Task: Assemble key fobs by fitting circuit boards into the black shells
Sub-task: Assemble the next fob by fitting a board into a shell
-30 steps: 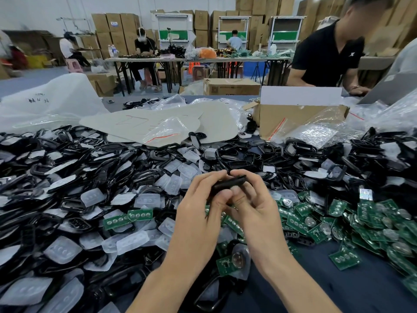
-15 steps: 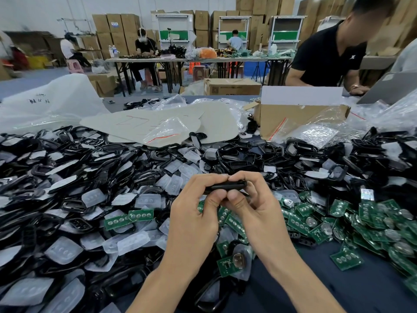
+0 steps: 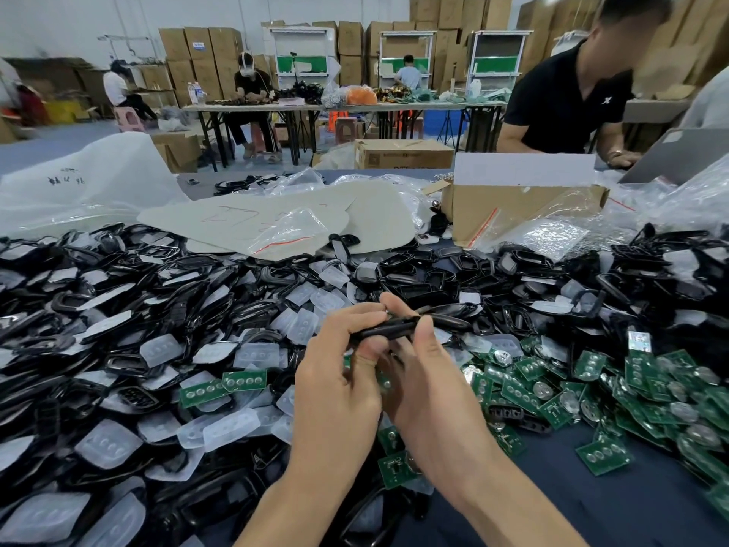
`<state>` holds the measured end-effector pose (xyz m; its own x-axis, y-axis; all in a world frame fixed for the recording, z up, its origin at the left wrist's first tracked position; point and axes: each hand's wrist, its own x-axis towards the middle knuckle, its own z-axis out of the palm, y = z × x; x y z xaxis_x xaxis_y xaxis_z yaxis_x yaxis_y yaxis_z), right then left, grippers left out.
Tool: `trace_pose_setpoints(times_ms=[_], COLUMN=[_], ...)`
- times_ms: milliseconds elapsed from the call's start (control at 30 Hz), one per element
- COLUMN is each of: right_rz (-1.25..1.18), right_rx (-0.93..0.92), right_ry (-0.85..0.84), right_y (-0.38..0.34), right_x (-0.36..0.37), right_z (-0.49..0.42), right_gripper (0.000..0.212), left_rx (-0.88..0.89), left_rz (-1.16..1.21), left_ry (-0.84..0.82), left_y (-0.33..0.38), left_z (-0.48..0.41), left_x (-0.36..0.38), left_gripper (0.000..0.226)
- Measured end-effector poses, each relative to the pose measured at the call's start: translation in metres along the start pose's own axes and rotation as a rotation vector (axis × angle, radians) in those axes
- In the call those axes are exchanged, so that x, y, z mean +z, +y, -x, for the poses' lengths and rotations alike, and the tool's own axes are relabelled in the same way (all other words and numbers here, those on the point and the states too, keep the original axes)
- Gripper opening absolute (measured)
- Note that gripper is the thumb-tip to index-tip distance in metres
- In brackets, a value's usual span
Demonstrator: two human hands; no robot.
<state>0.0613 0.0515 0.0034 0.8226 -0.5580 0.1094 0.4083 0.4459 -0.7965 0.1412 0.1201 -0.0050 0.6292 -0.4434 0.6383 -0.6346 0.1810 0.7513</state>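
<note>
Both hands meet at the middle of the view over the table. My left hand [image 3: 339, 373] and my right hand [image 3: 430, 380] together pinch one black key fob shell [image 3: 388, 329], held edge-on between thumbs and fingertips. Whether a board sits inside it is hidden. A big heap of black shells [image 3: 118, 294] mixed with translucent button pads [image 3: 159, 349] covers the left and back. Green circuit boards [image 3: 591, 388] with coin cells lie piled at the right.
A cardboard box [image 3: 493, 207] and clear plastic bags [image 3: 552, 230] stand behind the heap, with flat grey sheets [image 3: 256, 215] to the left. A person in a black shirt [image 3: 564, 96] sits at the far right. Bare blue table [image 3: 591, 507] shows at the lower right.
The shell has tipped slightly, left end lower. My left fingers have slid along its top and my right thumb now presses its right end.
</note>
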Motion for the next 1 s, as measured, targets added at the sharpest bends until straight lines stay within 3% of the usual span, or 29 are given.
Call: trace_pose_setpoints(times_ms=[67,167,300,467,600,767,900,1000], right_rz=[-0.088,-0.103,0.219,0.476,0.438,0.322,0.216,0.161], right_rx=[0.059,0.039,-0.042,-0.116,-0.122,-0.128,-0.108,-0.099], right_ry=[0.008,0.049,0.089,-0.002,-0.026,0.043,0.088,0.126], right_y=[0.001,-0.003,-0.006,-0.004,-0.002,0.005,0.012,0.014], right_x=[0.002,-0.001,-0.008,-0.013,-0.011,-0.01,-0.009,-0.009], right_z=[-0.001,-0.003,-0.002,0.0,0.001,0.0,-0.001,-0.002], right_gripper=[0.055,0.046,0.03,0.043,0.046,0.035,0.046,0.042], left_rx=[0.0,0.063,0.134,0.16,0.198,0.264,0.294,0.308], left_rz=[-0.041,-0.164,-0.311,-0.259,-0.269,-0.347,-0.422,-0.458], left_ry=[-0.004,-0.045,-0.233,-0.313,-0.285,-0.193,-0.141,-0.119], left_y=[-0.001,-0.007,-0.018,-0.027,-0.023,-0.021,-0.021,-0.023], left_z=[0.001,-0.001,-0.004,-0.006,-0.007,-0.007,-0.006,-0.005], left_x=[0.002,0.003,0.0,-0.006,-0.008,-0.008,-0.004,-0.001], left_gripper=[0.027,0.024,0.038,0.049,0.049,0.049,0.045,0.043])
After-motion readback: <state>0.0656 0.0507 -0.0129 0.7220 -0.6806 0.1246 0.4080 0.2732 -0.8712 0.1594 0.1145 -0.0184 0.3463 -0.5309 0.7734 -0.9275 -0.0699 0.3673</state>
